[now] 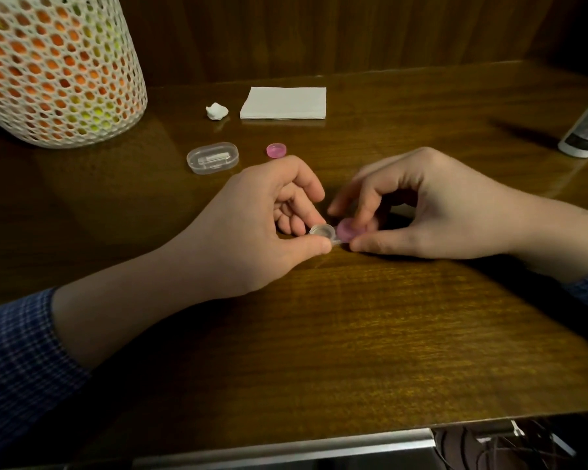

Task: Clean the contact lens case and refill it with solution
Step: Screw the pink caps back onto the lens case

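A dark, glossy wooden table [353, 334] fills the view, backed by a wood-panelled wall. Taking the contact lens case [323, 232] as the landmark, it sits near the middle of the table, held just above or on the surface; which one cannot be told.

Beyond the case, a loose pink cap [276, 150] lies on the wood. Left of that cap, and farther from the case, is a small clear oval box [212, 157]. Farther back still lie a crumpled white wad [216, 111] and a folded white tissue [283, 103]. Far back to the left of the case stands a white mesh container [53, 69] with orange and green colours showing through. Far to the right of the case, at the frame edge, lies a white bottle [586, 130].

The left hand [258, 225] pinches the case's open clear well between thumb and fingertips, the other fingers curled. The right hand [421, 208] arches over the other well, thumb and fingers clamped on a pink cap on the case [348, 229]. Both wrists emerge from blue checked sleeves [17, 351].
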`<state>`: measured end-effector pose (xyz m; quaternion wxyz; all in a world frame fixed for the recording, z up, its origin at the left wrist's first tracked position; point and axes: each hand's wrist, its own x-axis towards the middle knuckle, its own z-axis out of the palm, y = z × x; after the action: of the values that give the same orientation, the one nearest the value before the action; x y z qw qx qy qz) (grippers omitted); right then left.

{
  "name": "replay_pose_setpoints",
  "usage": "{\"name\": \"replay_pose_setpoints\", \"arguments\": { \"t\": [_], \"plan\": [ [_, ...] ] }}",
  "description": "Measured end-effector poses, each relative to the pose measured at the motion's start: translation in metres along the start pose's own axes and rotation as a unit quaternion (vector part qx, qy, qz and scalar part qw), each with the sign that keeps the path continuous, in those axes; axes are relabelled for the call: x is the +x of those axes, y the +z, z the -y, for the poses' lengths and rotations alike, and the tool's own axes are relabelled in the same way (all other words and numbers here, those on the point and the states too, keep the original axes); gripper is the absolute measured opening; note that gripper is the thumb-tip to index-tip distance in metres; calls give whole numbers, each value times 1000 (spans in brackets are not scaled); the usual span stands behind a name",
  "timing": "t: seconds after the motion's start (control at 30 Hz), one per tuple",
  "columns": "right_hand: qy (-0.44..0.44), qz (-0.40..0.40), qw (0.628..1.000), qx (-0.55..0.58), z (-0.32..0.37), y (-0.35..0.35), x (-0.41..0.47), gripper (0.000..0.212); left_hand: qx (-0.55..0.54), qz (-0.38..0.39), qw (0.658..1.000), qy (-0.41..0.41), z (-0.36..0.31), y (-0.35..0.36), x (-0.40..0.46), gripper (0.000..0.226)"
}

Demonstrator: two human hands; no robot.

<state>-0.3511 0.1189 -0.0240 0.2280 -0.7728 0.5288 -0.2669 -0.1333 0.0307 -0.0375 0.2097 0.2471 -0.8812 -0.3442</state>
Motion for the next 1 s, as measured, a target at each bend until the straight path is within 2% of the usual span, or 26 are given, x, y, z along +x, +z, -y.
{"name": "replay_pose_setpoints", "arguments": {
  "t": [0.57,0.8,1.0],
  "plan": [
    [8,-21,1000,-18,5,5,-1,6,0,-2,1000,-7,0,1,-1,40],
    [7,-8,1000,-26,3,2,0,11,-6,38,999,3,-2,-3,-1,59],
    [10,-17,999,-39,1,3,0,14,5,60,998,22,2,-9,-2,66]
  ]
}}
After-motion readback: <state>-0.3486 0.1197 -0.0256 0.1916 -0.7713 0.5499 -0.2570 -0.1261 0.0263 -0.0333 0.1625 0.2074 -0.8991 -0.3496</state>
